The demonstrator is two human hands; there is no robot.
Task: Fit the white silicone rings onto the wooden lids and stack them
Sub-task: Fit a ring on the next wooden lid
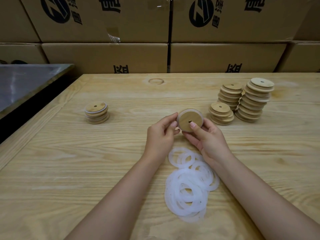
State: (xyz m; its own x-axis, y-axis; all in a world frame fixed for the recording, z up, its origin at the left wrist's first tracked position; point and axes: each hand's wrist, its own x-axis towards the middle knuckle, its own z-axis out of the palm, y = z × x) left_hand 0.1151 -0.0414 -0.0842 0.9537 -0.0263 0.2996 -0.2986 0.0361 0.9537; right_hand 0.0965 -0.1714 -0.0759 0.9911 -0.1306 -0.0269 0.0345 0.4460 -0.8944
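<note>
Both hands, left hand (160, 134) and right hand (208, 137), pinch the wooden lid (189, 120) above the table (86, 161), a white ring (183, 113) around its rim, and uneven thumb pressure could pop that ring off.

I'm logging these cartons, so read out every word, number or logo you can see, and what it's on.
Nothing can be quoted reliably.
Upper cardboard boxes: round black logo with small Chinese characters beside it, too blurred to read.
Upper boxes' top edge: large cropped characters, unreadable.
Lower cardboard boxes: large black characters, cut off by the table edge, unreadable.
Wooden lids, silicone rings: no print.
</note>
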